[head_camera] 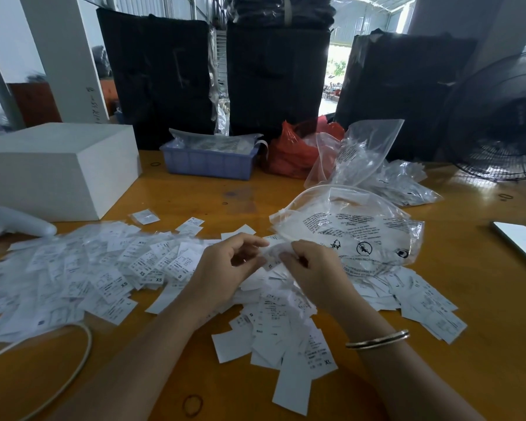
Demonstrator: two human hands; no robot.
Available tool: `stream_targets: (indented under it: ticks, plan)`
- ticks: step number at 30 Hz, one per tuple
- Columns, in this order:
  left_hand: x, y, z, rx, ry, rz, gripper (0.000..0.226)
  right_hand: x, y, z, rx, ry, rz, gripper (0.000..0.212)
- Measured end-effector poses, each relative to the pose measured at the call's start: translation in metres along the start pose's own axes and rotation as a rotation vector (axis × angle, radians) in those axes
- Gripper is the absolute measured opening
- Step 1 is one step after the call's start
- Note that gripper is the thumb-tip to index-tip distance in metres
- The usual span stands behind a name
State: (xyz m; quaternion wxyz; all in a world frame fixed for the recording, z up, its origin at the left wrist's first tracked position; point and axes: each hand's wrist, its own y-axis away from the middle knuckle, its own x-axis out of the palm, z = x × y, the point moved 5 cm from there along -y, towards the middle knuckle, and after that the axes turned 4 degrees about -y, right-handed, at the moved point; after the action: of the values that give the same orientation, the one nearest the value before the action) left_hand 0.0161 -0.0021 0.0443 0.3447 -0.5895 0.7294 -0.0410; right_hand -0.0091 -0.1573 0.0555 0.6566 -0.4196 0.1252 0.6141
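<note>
Several white size labels (110, 268) lie spread over the orange table (483, 299), marked XS, S and XL. My left hand (225, 262) and my right hand (313, 265) meet over the heap, and both pinch a small bunch of labels (272, 253) between fingers and thumbs. A clear printed plastic bag (362, 229) lies just behind my right hand, its mouth toward the hands. My right wrist wears a thin bangle (377, 338).
A white box (58, 168) stands at the left with a white handheld device (19, 224) in front of it. A blue tray (208, 162), a red bag (295, 153) and more clear bags (401, 183) sit behind. A fan (498, 123) and phone (521, 241) are at the right; a white cable (73, 369) and a rubber band (193, 405) lie near the front.
</note>
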Motion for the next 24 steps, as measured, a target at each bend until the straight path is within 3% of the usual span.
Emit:
stream_targets:
  ticks: [5,24]
  plan:
    - [-0.008,-0.004,0.006,-0.058,0.096,-0.057,0.031,-0.021,0.001,-0.013,0.201,-0.473,-0.202,0.027]
    - [-0.007,-0.003,0.002,0.003,0.065,-0.06,0.036,-0.005,0.002,-0.008,0.116,-0.316,-0.14,0.032]
